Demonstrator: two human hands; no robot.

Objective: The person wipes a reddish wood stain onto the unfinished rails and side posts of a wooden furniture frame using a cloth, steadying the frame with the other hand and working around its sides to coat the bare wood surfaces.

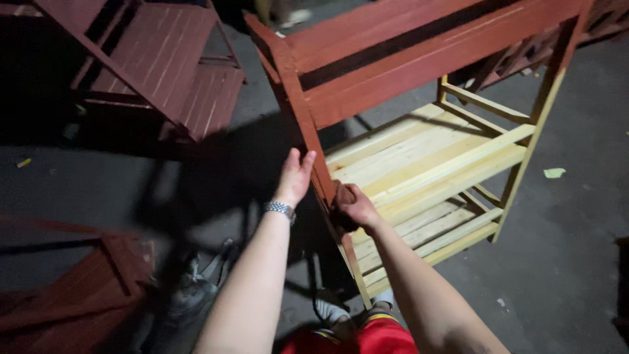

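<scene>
A wooden shelf rack point(426, 157) stands in front of me, its top boards and near left post stained dark red, its lower slats bare pale wood. My left hand point(295, 176), with a metal watch on the wrist, rests flat against the red post point(298, 105). My right hand point(354, 204) is closed on a dark red cloth point(342, 195) and presses it against the same post lower down, where red stain meets bare wood.
Another red-stained rack point(164, 65) leans at the back left, and a third red piece point(72, 288) lies at the lower left. The floor is dark grey concrete with a scrap of pale paper point(554, 173) at right. My shoes point(334, 311) show below.
</scene>
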